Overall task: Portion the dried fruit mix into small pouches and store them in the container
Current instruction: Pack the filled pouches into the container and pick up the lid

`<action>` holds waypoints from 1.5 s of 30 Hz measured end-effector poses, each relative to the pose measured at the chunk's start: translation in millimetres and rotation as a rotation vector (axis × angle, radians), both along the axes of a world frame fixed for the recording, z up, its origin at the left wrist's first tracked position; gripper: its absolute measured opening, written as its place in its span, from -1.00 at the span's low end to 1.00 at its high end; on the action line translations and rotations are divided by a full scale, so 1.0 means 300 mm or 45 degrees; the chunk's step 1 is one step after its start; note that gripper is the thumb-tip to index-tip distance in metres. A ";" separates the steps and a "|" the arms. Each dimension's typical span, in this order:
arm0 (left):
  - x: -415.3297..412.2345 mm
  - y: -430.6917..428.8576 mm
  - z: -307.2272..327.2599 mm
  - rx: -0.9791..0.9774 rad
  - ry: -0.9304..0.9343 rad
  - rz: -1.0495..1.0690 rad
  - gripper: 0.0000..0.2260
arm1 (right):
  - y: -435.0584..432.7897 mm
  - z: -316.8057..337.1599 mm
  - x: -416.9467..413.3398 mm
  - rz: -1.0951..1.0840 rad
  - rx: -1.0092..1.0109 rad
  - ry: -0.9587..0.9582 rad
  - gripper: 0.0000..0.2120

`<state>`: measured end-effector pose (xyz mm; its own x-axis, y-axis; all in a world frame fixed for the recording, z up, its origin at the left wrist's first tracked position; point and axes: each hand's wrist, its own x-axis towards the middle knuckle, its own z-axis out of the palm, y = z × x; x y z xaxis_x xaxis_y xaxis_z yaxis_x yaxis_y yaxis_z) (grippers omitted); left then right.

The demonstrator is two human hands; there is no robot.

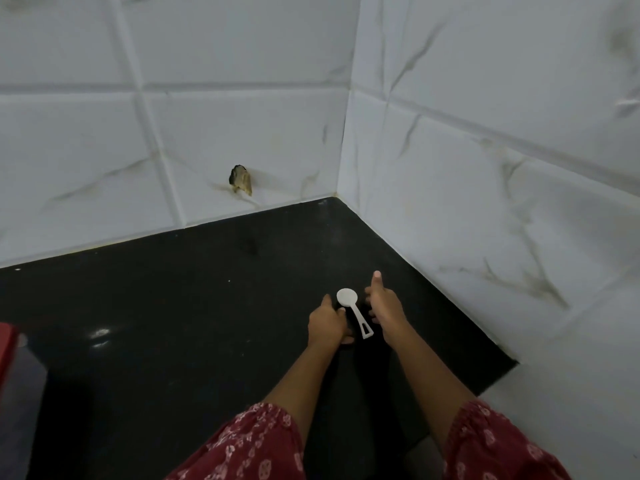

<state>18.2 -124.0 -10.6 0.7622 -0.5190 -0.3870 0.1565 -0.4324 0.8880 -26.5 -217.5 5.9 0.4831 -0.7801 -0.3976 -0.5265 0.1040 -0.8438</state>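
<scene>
Both the left hand (327,323) and right hand (383,308) are curling beside a white spoon (348,298) at lower centre, though what each grip is holding cannot be told.

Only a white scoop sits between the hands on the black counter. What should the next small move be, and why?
Probably the right hand picking up the white scoop by its handle. The scoop lies on the black counter between the right hand and the left hand, and neither plainly grips it. No fruit mix or pouches are in view.
</scene>
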 end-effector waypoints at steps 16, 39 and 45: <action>0.113 0.163 0.041 -0.217 -0.028 0.069 -0.55 | 0.151 0.087 0.095 0.188 0.345 -0.279 -0.69; 0.285 0.969 -0.021 0.343 -0.324 0.596 -0.57 | 0.977 -0.031 0.407 0.730 0.542 -0.308 -0.59; 0.273 0.984 -0.034 0.573 -0.345 0.721 -0.65 | 1.033 -0.052 0.413 0.737 0.498 -0.245 -0.58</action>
